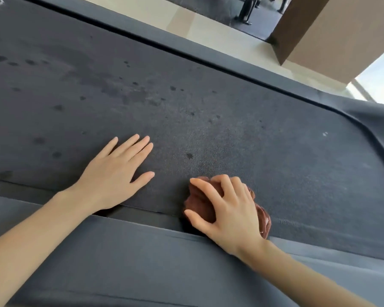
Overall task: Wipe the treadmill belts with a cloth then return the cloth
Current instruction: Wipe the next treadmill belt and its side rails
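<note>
Treadmill belt [231, 134] dark and textured, runs across view, with darker spots [133, 84] scattered mostly over left part. Left grip [113, 173] lies flat on belt close to near edge, fingers straight and spread, holding nothing. Right grip [228, 209] just beside it, fingers curled over bunched brown cloth [197, 200], pressing it onto belt at near edge, against grey side rail [142, 251]. Cloth shows between thumb and forefinger and past little-finger side. Beyond belt: pale floor [208, 29], brown column [333, 29].
</note>
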`<state>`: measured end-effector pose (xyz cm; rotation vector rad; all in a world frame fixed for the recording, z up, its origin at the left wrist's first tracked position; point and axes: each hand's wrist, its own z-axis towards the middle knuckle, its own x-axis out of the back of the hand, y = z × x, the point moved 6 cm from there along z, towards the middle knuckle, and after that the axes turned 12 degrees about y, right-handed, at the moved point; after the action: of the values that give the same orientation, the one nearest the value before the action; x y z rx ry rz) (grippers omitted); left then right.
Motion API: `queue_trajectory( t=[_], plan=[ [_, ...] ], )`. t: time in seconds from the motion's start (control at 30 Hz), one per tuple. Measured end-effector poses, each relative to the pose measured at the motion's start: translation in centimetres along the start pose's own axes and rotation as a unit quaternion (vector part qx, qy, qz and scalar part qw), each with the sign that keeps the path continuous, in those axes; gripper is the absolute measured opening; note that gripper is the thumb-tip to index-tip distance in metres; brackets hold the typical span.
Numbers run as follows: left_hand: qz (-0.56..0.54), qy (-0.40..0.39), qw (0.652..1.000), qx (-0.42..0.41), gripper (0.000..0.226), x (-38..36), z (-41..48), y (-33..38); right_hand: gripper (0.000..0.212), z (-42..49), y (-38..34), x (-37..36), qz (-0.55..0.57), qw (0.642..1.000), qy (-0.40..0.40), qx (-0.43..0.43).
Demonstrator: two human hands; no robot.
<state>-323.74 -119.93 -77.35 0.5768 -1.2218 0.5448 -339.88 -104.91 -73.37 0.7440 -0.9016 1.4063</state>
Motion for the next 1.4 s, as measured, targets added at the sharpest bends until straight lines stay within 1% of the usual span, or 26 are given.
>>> queue_trajectory(
  t=[0.1,0.17,0.23,0.3,0.43,0.57,0.63,0.67,0.77,0.93,1.03,1.1,1.2,1.3,1.4],
  plan=[
    [-0.011,0.005,1.000,0.008,0.074,0.3,-0.3,0.3,0.052,1.2,-0.4,-0.1,-0.003,0.999,-0.009,0.032],
    [-0.016,0.014,1.000,0.017,0.071,0.5,-0.3,0.2,0.051,2.6,-0.4,-0.9,0.005,0.998,0.001,0.069],
    [-0.018,0.020,0.999,0.018,0.070,0.4,-0.3,0.2,0.051,4.8,-0.1,-2.2,0.017,0.996,0.013,0.081],
    [-0.019,0.032,0.999,0.023,0.069,0.3,-0.2,-0.1,0.052,8.1,0.5,-4.2,0.021,0.997,0.023,0.070],
    [-0.013,0.045,0.997,0.063,0.069,0.5,-0.2,-1.4,0.052,16.5,2.7,-9.1,-0.023,0.998,0.046,0.025],
    [-0.008,0.050,0.994,0.100,0.070,0.9,-0.5,-1.9,0.052,22.7,3.9,-13.0,-0.055,0.998,0.033,-0.019],
    [-0.007,0.044,0.993,0.107,0.071,0.9,-0.6,-1.9,0.052,22.8,3.9,-13.0,-0.058,0.997,0.038,-0.033],
    [-0.008,0.044,0.993,0.111,0.070,0.9,-0.6,-2.0,0.052,22.0,3.6,-12.5,-0.050,0.998,0.037,-0.025],
    [-0.003,0.048,0.993,0.110,0.069,0.8,-0.6,-2.2,0.054,17.0,1.6,-9.3,-0.009,0.999,0.029,0.043],
    [0.003,0.040,0.994,0.106,0.072,0.7,-0.6,-2.2,0.052,4.5,-0.7,-2.6,0.090,0.986,0.031,0.137],
    [-0.002,0.032,0.994,0.108,0.072,0.9,-0.6,-2.0,0.053,1.2,-0.8,-1.0,0.099,0.980,0.029,0.171],
    [0.001,0.028,0.994,0.106,0.072,1.0,-0.6,-2.0,0.054,1.7,-0.9,-1.1,0.109,0.977,0.026,0.179],
    [0.001,0.023,0.995,0.095,0.070,1.2,-0.8,-2.1,0.051,4.7,-1.7,-2.5,0.126,0.973,0.018,0.194],
    [0.012,0.021,0.994,0.102,0.069,1.6,-1.8,-2.9,0.048,9.5,-2.8,-5.2,0.113,0.979,0.037,0.164],
    [0.046,0.025,0.987,0.149,0.072,2.8,-3.4,-4.6,0.053,15.4,-4.2,-8.8,0.056,0.989,0.049,0.127]
  ],
)
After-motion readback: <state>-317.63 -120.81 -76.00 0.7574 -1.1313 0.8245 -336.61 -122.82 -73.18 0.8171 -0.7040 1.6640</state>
